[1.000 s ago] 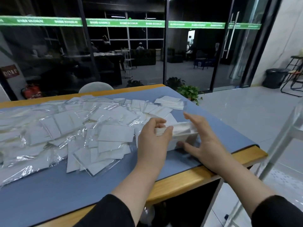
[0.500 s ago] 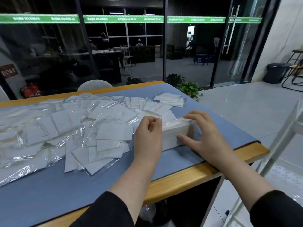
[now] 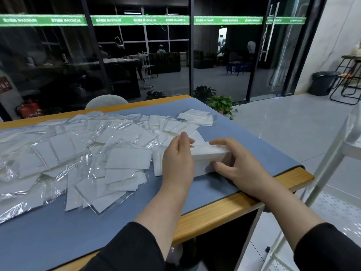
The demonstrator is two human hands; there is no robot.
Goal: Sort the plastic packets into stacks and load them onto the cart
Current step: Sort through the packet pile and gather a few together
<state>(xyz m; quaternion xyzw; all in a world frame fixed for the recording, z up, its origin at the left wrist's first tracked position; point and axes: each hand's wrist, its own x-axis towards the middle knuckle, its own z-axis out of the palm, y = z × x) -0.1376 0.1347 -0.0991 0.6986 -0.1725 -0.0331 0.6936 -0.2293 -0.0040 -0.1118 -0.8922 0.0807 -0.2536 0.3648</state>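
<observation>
Squaring one stack [image 3: 210,156]: left hand [image 3: 178,163] and right hand [image 3: 239,165] both grasp it. Loose packets [image 3: 101,151] sprawl toward 9 o'clock, unsorted; cart [image 3: 332,153] at 3 o'clock, nothing seen loaded

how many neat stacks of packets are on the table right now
2: one white plastic packet stack gripped between left hand and right hand; one at the blue mat's far corner. Loose pile may hide more.
</observation>
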